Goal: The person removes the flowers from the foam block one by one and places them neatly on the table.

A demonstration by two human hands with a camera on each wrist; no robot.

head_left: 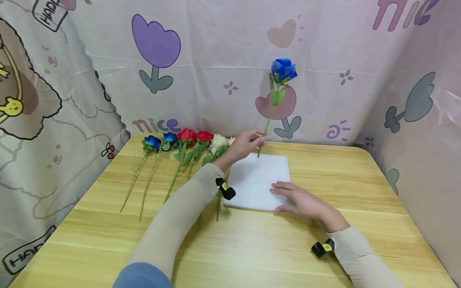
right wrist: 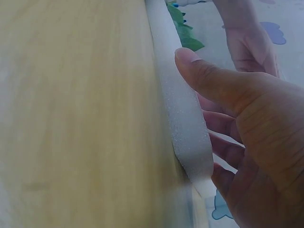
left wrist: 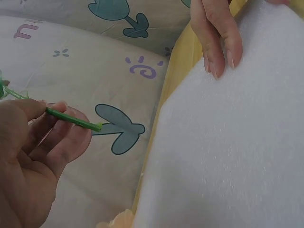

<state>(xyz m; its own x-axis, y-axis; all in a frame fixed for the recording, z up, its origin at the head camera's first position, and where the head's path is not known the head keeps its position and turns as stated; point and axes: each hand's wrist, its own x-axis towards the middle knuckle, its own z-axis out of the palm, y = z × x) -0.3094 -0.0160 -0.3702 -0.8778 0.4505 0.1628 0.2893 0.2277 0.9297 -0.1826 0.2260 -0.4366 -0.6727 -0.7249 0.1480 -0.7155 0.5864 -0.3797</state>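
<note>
In the head view my left hand (head_left: 245, 146) holds up a blue artificial rose (head_left: 283, 70) with green leaves. Thumb and fingers pinch its stem (left wrist: 73, 118) near the lower end, as the left wrist view shows. That cut end hangs over the far part of a white foam board (head_left: 257, 180). My right hand (head_left: 300, 200) rests on the board's near right corner, fingers extended over the top. Seen from the right wrist, the thumb (right wrist: 204, 76) lies along the board's thick edge (right wrist: 183, 118).
Left of the board lie two blue roses (head_left: 153, 142), two red roses (head_left: 186, 135) and a white rose (head_left: 218, 143), stems toward me. A peach-coloured flower (left wrist: 118, 221) shows partly by the board. A patterned cloth (head_left: 216, 48) hangs behind the wooden table (head_left: 252, 248).
</note>
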